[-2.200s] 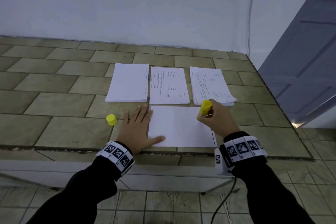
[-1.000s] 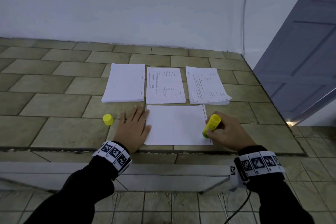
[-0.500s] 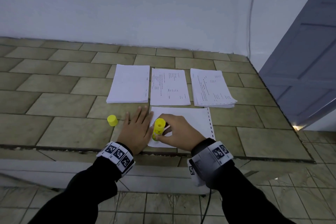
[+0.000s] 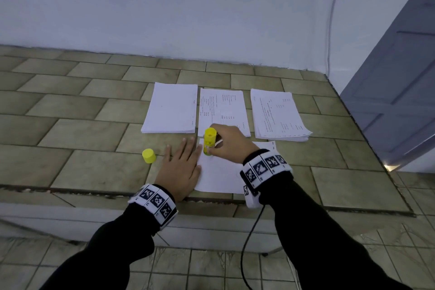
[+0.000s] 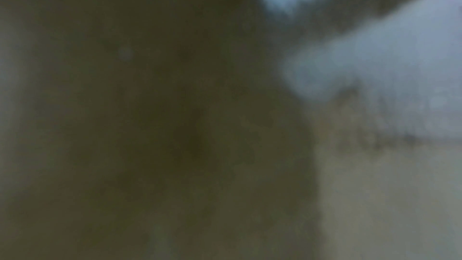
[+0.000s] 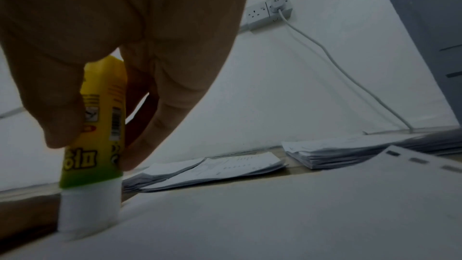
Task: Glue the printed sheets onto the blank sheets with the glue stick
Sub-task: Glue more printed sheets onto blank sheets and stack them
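My right hand grips the yellow glue stick, standing nearly upright with its white tip pressed on the far left corner of a white sheet near the table's front edge. The right wrist view shows the glue stick between thumb and fingers, its tip on the sheet. My left hand lies flat, fingers spread, on the sheet's left edge. Behind lie a blank stack and two printed stacks. The left wrist view is a dark blur.
The glue stick's yellow cap stands on the tiled table left of my left hand. A white wall rises behind, with a socket and cable. A grey door stands at the right. A black cable hangs below the table edge.
My right hand has carried the glue stick from the sheet's right edge across to its left side, then up to the far left corner. My left hand has stayed flat on the sheet.
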Available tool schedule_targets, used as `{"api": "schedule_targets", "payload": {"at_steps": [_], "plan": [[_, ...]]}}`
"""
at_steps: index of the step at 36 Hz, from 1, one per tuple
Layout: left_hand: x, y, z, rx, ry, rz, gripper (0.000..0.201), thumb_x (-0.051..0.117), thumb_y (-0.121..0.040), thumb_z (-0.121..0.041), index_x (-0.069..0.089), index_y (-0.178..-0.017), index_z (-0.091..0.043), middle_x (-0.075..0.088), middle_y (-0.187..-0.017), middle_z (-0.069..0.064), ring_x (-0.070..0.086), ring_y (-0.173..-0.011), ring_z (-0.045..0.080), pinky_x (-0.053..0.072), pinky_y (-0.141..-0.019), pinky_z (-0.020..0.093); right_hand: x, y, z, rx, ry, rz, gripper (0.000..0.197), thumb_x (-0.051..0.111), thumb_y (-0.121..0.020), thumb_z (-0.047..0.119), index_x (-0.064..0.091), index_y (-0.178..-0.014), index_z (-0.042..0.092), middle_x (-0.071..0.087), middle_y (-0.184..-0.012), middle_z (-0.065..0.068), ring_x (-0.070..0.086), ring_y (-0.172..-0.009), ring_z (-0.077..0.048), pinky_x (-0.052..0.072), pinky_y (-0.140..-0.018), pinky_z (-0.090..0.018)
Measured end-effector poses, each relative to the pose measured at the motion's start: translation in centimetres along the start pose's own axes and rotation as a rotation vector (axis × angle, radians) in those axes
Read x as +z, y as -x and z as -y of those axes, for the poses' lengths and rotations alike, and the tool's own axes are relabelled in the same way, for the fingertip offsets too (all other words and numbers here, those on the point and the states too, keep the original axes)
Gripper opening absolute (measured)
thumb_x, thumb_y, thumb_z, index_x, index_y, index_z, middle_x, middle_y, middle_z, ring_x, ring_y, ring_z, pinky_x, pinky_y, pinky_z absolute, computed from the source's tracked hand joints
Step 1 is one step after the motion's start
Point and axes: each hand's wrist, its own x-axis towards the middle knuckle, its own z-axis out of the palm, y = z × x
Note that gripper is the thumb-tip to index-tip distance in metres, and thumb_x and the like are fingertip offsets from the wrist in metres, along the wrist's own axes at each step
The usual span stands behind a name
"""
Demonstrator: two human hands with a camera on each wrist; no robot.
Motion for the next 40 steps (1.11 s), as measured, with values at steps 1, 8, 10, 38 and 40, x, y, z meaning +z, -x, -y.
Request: {"api": "schedule_targets", "payload": {"at_steps": [1, 8, 10, 38, 40], "plan": [[0.0, 0.0, 0.0, -0.002, -0.001, -0.001, 0.082, -0.011, -0.083, -0.048, 0.009, -0.157, -0.018, -0.003, -0.164, 0.004, -0.003, -0.151, 0.023, -0.001, -0.118, 0.056, -0.1, -0.5, -0.2, 0.016, 0.006, -0.006, 0.015, 0.073, -0.078, 0.006, 0.059, -0.083, 0.008, 0.064, -0.082, -0.003, 0.062, -0.079, -0.02, 0.053, -0.075, -0.03], [-0.2, 0.1, -0.2, -0.012, 0.03, -0.015, 0.086, -0.012, -0.084, -0.058, 0.013, -0.157, -0.019, 0.0, -0.164, 0.002, -0.002, -0.152, 0.021, -0.002, -0.118, 0.054, -0.3, -1.7, -0.9, 0.09, -0.005, -0.1, 0.012, 0.068, -0.077, 0.003, 0.057, -0.081, 0.001, 0.067, -0.086, -0.013, 0.063, -0.083, -0.027, 0.052, -0.083, -0.041], [-0.3, 0.1, -0.3, -0.024, 0.03, -0.009, 0.098, -0.021, -0.079, -0.072, 0.012, -0.157, -0.021, -0.002, -0.164, -0.001, -0.004, -0.151, 0.019, -0.002, -0.119, 0.053, -0.4, -1.1, -1.0, 0.095, -0.012, -0.12, 0.014, 0.07, -0.078, 0.005, 0.057, -0.081, 0.006, 0.067, -0.087, -0.01, 0.063, -0.084, -0.025, 0.053, -0.083, -0.042], [-0.4, -0.1, -0.4, -0.029, -0.057, 0.046, 0.123, -0.02, -0.058, -0.093, -0.004, -0.157, -0.021, -0.011, -0.164, 0.003, -0.011, -0.151, 0.02, -0.006, -0.119, 0.054, -3.5, 5.1, -3.6, 0.043, -0.085, -0.064, 0.011, 0.072, -0.078, 0.001, 0.063, -0.083, -0.001, 0.07, -0.092, -0.013, 0.066, -0.085, -0.02, 0.057, -0.079, -0.031], [-0.3, 0.0, -0.3, -0.03, -0.049, 0.042, 0.124, -0.02, -0.057, -0.093, -0.004, -0.157, -0.021, -0.011, -0.164, 0.003, -0.011, -0.151, 0.02, -0.006, -0.119, 0.054, -3.9, 4.0, -3.9, 0.071, -0.061, -0.086, 0.01, 0.072, -0.077, 0.003, 0.063, -0.081, 0.002, 0.071, -0.089, -0.01, 0.068, -0.086, -0.022, 0.056, -0.08, -0.033]]}}
